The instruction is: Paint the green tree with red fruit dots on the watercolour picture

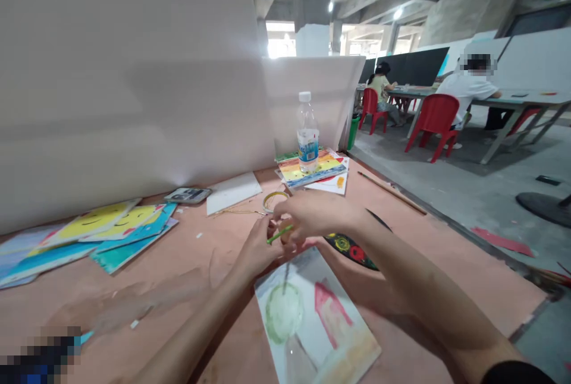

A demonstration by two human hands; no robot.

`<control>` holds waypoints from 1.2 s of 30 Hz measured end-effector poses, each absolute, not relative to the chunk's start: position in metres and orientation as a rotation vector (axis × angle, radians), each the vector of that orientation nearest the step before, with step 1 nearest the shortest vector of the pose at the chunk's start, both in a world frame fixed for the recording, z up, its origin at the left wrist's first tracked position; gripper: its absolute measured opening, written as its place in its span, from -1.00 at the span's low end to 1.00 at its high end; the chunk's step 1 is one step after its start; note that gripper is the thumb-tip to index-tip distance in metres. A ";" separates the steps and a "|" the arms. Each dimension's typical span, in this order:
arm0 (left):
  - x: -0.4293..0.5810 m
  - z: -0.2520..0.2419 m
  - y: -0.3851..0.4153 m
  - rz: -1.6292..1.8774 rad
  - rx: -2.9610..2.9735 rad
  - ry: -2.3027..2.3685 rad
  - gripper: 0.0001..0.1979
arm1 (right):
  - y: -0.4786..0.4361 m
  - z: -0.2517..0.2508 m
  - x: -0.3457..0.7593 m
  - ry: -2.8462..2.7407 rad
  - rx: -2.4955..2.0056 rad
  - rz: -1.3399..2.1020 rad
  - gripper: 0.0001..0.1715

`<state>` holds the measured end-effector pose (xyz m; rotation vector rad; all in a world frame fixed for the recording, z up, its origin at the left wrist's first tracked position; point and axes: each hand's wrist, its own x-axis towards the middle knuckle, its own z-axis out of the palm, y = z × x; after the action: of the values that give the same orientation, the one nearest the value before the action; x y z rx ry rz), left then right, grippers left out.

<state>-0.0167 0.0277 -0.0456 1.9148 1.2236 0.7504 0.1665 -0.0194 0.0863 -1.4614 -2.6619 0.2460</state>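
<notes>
My left hand [262, 242] and my right hand [307, 214] meet above the far edge of a painted sheet [319, 318]. Closed fingers of the left hand hold a thin green stick [280, 234], perhaps a brush handle. Bent downward, my right fingers close around something beside it; a tan, rounded shape shows there, too hidden to name. On the sheet are a pale green round patch, a pink house-like outline and a sandy lower corner. Partly under my right forearm lies a dark paint palette [357, 252] with yellow and red paint. A tape roll [275, 201] lies just beyond the hands.
A water bottle [307, 140] stands on stacked paintings [289, 177]. Left are more paintings [111, 235], a phone [188, 195] and a white sheet [234, 192]. A long brush [392, 192] lies near the right edge. White panels [134, 87] rise behind; people sit at farther tables.
</notes>
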 end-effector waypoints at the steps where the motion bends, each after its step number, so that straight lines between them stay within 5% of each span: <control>1: -0.017 -0.047 0.031 0.765 1.944 1.213 -0.46 | -0.015 0.085 0.161 -2.692 -1.415 0.302 -0.68; 4: -0.018 -0.052 0.037 0.777 2.013 1.188 -0.54 | -0.008 0.085 0.156 -2.684 -1.370 0.382 -0.88; 10: -0.020 -0.059 0.036 0.768 2.045 1.208 -0.37 | 0.006 0.083 0.172 -2.484 -1.477 0.412 -0.74; 24: -0.019 -0.058 0.033 0.735 2.121 1.175 -0.48 | 0.026 0.062 0.165 -2.297 -1.371 0.560 -0.74; 36: -0.026 -0.061 0.032 0.925 1.908 1.133 -0.28 | 0.012 0.071 0.181 -2.192 -1.728 0.432 -0.60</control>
<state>-0.0264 0.0320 -0.0609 1.9081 1.1326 0.9252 0.1810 0.0117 0.0708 -1.7284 -2.1917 0.4320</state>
